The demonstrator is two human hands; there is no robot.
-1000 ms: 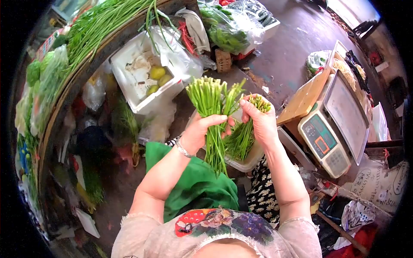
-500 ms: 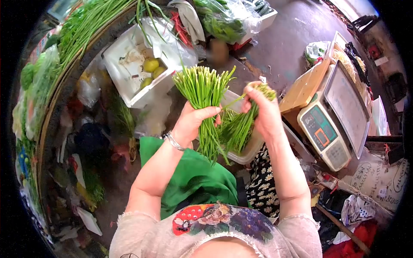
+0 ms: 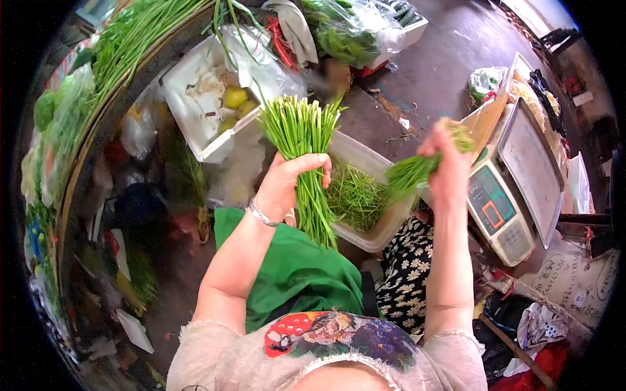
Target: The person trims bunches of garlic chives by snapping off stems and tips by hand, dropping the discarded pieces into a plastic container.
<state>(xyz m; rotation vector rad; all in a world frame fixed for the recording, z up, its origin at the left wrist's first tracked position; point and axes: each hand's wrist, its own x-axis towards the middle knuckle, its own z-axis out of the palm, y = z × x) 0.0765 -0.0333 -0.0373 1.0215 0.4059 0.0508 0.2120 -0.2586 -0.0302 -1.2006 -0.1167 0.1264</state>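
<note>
My left hand (image 3: 287, 182) is wrapped round a thick bunch of chives (image 3: 300, 127), pale cut ends up and green leaves hanging below. Out to the right, my right hand (image 3: 450, 166), blurred by motion, is closed on a smaller bunch of chives (image 3: 409, 176). Its stalks point left, over the right rim of a clear plastic tub (image 3: 369, 245). Loose green pieces (image 3: 357, 199) lie in the tub, between and below my hands. The green cloth (image 3: 293, 277) over my lap sits under the left bunch.
A digital scale (image 3: 502, 208) stands at the right beside a wooden board (image 3: 486, 120). Upper left is a white foam box (image 3: 189, 91) holding yellow-green fruit (image 3: 235, 98). Bagged greens (image 3: 342, 36) lie at the top. A curved shelf of vegetables (image 3: 143, 49) borders the left.
My right hand has swung right, carrying the smaller bunch away from the left one and uncovering the tub. The left hand stays nearly in place with its bunch.
</note>
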